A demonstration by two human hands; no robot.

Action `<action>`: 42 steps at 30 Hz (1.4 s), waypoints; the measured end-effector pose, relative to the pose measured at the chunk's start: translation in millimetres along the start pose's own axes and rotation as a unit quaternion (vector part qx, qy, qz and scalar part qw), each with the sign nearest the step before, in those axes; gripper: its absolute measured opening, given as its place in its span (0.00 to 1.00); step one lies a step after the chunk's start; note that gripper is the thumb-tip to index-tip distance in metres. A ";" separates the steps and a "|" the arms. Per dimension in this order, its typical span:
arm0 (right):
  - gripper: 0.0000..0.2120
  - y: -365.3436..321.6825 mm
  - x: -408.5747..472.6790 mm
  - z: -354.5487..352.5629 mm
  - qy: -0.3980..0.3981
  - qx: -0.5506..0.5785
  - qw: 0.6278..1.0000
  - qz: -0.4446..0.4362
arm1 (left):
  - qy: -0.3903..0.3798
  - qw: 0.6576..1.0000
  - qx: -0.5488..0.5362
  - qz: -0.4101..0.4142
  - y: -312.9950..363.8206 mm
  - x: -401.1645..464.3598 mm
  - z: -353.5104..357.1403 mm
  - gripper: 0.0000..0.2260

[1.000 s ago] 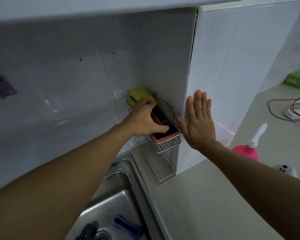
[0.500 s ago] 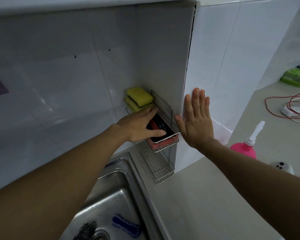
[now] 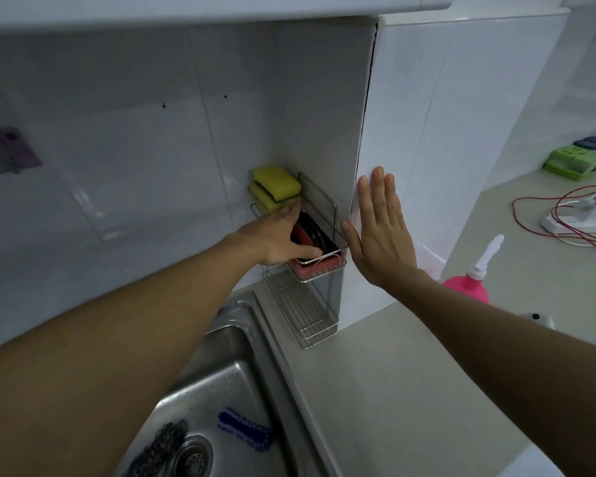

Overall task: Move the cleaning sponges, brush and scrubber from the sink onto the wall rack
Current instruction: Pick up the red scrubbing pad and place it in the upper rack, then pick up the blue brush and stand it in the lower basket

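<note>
Yellow sponges newly uncovered, stacked

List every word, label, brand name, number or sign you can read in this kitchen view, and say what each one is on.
No text can be read anywhere in this view.
Purple square wall hook plate: a faint pattern, too blurred to read.
Pink plastic squeeze bottle with white nozzle: no label shows.
White power strip with red cable: too small to tell.
Green plastic box: no print shows.
Red and black sponge in the wire wall rack: only dark stripes, no letters.
</note>
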State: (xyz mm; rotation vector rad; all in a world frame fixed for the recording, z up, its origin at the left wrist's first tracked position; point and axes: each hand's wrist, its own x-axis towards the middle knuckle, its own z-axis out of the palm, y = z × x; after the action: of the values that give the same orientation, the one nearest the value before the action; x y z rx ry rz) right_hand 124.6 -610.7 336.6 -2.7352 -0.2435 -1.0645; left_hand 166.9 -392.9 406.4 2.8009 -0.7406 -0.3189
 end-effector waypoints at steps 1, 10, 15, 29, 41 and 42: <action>0.35 -3.9 -3.1 -5.1 -0.009 0.010 1.000 0.006 | 0.020 1.000 -0.010 0.003 -1.1 -5.3 3.6 0.48; 0.36 -55.4 -63.4 -16.0 -0.112 0.079 0.989 0.057 | 0.173 0.985 -0.026 0.002 -36.7 -76.1 41.9 0.30; 0.35 -82.7 -116.0 -1.3 -0.151 0.099 0.979 0.094 | 0.121 0.990 -0.056 -0.043 -63.3 -117.0 87.0 0.30; 0.35 -117.5 -236.5 75.3 -0.404 0.076 0.910 0.055 | -0.039 0.978 -0.095 -0.181 -111.6 -162.1 251.2 0.29; 0.36 -129.6 -281.3 122.2 -0.440 0.008 0.895 0.069 | -0.196 0.907 -0.181 -0.325 -149.3 -144.7 385.1 0.34; 0.36 -129.5 -281.5 122.6 -0.442 0.005 0.894 0.070 | -0.201 0.901 -0.191 -0.333 -150.2 -140.7 393.7 0.35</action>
State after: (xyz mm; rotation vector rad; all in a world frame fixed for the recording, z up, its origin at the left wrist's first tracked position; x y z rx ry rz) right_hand -29.6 -479.0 72.2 -2.9617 -0.1622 0.2803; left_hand 11.9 -257.9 12.5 2.5215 0.2488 -1.0529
